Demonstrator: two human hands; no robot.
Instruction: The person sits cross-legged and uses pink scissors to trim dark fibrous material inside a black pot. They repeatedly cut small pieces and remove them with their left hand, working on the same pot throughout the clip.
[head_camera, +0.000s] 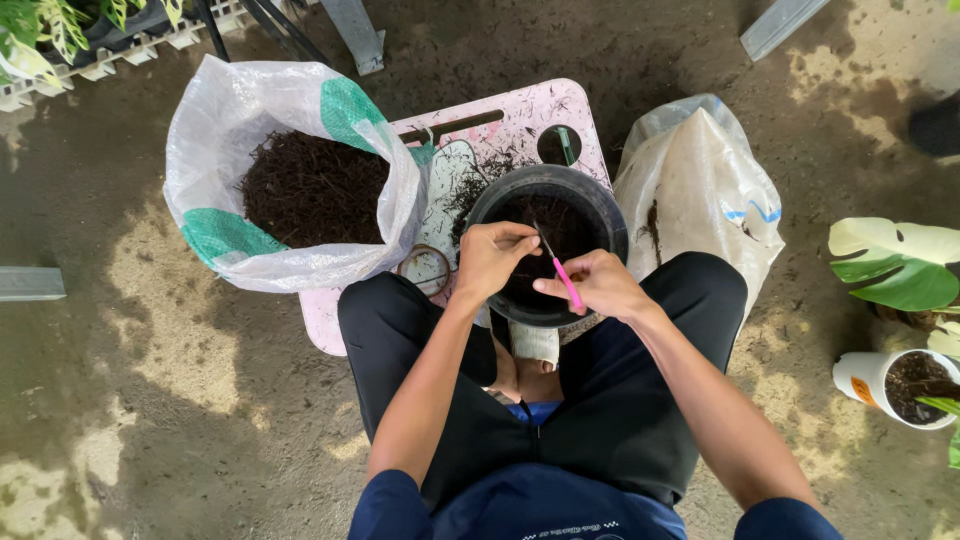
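While we sit over the low pink counter (520, 115), our right hand (600, 282) has its fingers pinched around a thin pink-handled tool (560, 272) whose dark tip points into the black pot (548, 240). Our left hand (492, 258) rests on the near rim of the pot, fingers curled closed; whether they pinch anything, we cannot tell. The pot stands on the counter between an open sack of dark fibre (290, 180) and a closed white bag (700, 190).

Patchy, sun-dappled dirt floor (150, 380) with a low pink table (560, 105) and white crates (120, 55) of plants at the edge.
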